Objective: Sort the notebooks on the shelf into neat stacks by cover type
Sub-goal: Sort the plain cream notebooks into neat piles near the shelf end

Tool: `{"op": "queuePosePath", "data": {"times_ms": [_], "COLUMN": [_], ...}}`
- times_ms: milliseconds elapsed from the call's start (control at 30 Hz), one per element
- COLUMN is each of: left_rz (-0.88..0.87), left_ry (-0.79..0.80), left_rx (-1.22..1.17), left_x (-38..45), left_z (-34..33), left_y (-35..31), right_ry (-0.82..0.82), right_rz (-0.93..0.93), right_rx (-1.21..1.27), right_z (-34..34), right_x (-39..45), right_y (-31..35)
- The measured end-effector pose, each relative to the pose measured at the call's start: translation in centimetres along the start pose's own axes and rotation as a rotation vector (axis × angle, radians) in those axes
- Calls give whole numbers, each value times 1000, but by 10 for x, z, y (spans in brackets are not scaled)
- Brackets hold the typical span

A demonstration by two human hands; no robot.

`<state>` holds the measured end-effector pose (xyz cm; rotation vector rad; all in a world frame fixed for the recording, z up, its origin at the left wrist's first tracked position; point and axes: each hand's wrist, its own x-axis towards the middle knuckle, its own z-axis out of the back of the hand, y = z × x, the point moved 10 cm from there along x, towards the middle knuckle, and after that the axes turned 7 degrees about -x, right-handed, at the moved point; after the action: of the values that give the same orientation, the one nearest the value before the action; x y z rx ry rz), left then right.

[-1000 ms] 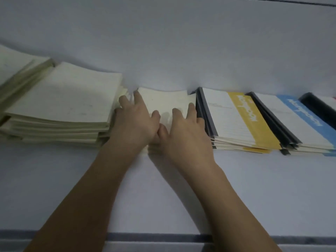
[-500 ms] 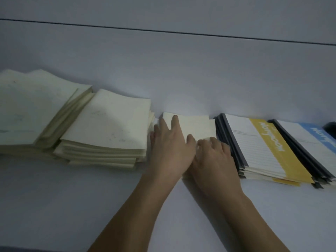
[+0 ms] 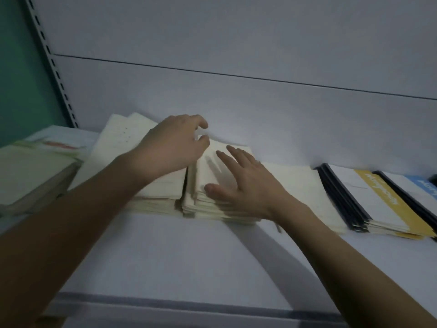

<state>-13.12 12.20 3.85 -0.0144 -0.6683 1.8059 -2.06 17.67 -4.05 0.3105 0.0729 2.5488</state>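
Several cream plain-cover notebook stacks lie along the white shelf [image 3: 189, 256]. My right hand [image 3: 246, 183] rests flat, fingers spread, on top of the middle cream stack [image 3: 208, 204]. My left hand [image 3: 172, 143] is over the seam between that stack and the cream stack to its left [image 3: 123, 143]. Its fingers are loosely curled near the far edge, and nothing shows between them. A thin cream notebook [image 3: 307, 192] lies just right of my right hand. Further right are the yellow-band stack [image 3: 378, 202] and the blue-band stack [image 3: 423, 185], both with dark spines.
Another cream stack [image 3: 30, 171] sits at the far left, with a printed cover [image 3: 56, 144] behind it. A slotted shelf upright [image 3: 54, 67] rises at the back left beside a green wall. The shelf's back panel runs close behind all the stacks.
Both hands left the thin cream notebook and moved left to the taller cream stack. The right hand now lies flat on it, and the view has swung left.
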Motion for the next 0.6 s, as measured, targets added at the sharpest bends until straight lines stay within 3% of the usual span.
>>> {"op": "queuePosePath", "data": {"times_ms": [100,233,333,433,533,600], "left_rz": [51,69,57,130,276,365], "left_ry": [55,88,44,129,366,493], "left_rx": [-32,-137,-203,-463,-809,-1093], "left_x": [-13,-18,-21,-26,-30,-35], "left_z": [6,9,12,7,-11,-21], "left_y": [37,53,42,20,-7,-28], "right_ry": [190,112,101,-119,-388,-484], "right_rz": [-20,11,14,-65,-57,-47], "right_rx": [-34,-117,23,227,175,143], "right_z": [-31,-28,-11,45,99,113], "right_x": [-8,-45,-57,-53,-50,-52], "right_y": [8,24,22,14,23,34]}}
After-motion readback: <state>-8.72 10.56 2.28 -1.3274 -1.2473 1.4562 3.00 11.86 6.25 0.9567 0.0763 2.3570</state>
